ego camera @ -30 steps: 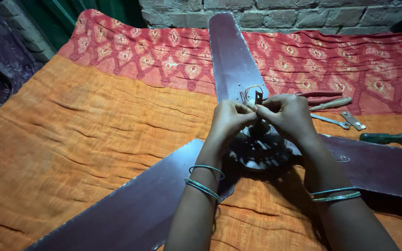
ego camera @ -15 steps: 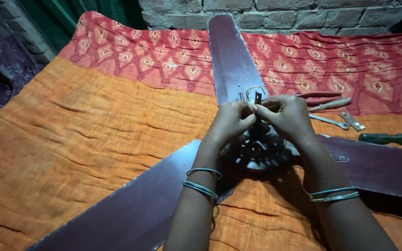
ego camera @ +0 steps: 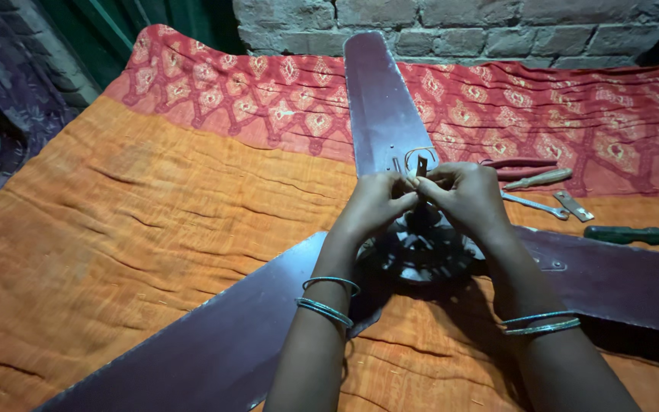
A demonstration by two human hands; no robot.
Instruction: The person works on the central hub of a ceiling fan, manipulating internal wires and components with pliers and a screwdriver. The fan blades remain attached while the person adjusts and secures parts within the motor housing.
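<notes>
Your left hand (ego camera: 374,204) and right hand (ego camera: 465,197) meet fingertip to fingertip just right of the frame's centre, both curled shut and pinching something small between them that is too hidden to make out. They work directly above the dark round motor hub (ego camera: 421,252) of a ceiling fan lying flat on the cloth, with thin metal bangles (ego camera: 329,299) on both of your wrists. Just above your fingers a small metal bracket (ego camera: 421,163) with a loop of wire stands up from the hub. Three dull purple blades spread out from there: one blade (ego camera: 379,99) runs to the top centre, a second blade (ego camera: 215,343) to the lower left, a third blade (ego camera: 619,275) to the right edge. Right of your hands, on the cloth, lie red-handled pliers (ego camera: 516,163), a wooden-handled screwdriver (ego camera: 539,179), a small wrench (ego camera: 535,204), a flat metal piece (ego camera: 573,206) and a green-handled screwdriver (ego camera: 627,234). Everything rests on an orange cloth (ego camera: 139,229) with a red patterned border (ego camera: 268,99), below a brick wall (ego camera: 459,30) along the top.
</notes>
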